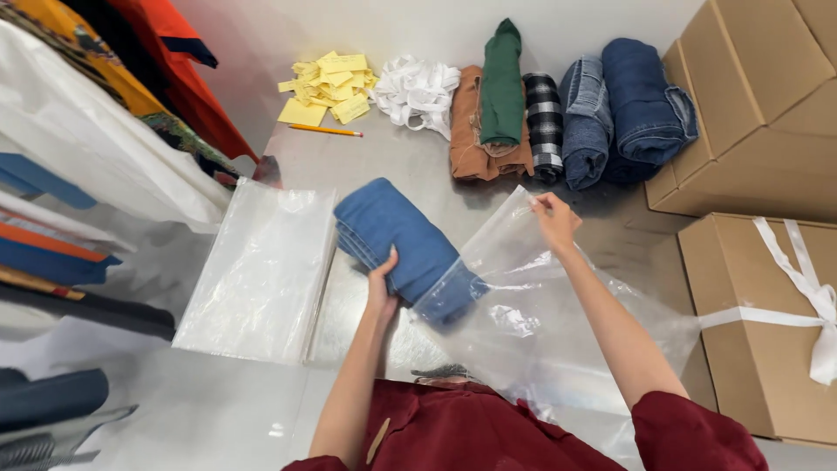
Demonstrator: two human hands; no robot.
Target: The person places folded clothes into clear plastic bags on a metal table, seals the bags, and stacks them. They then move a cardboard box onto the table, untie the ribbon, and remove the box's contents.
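Left hand: fingers clamped on folded jeans.
Right hand: fingers pinching clear bag mouth.
Risk: mouth may sag, snagging the jeans.

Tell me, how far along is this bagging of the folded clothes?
Done: nothing sealed shows. In hand: the left hand pushes folded blue jeans partway into a clear plastic bag whose mouth the right hand holds up. Left: rolled garments wait at the back, and a stack of empty bags lies alongside.

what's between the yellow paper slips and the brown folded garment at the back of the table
In the head view, a heap of white ribbon lies between the yellow slips and the brown garment.
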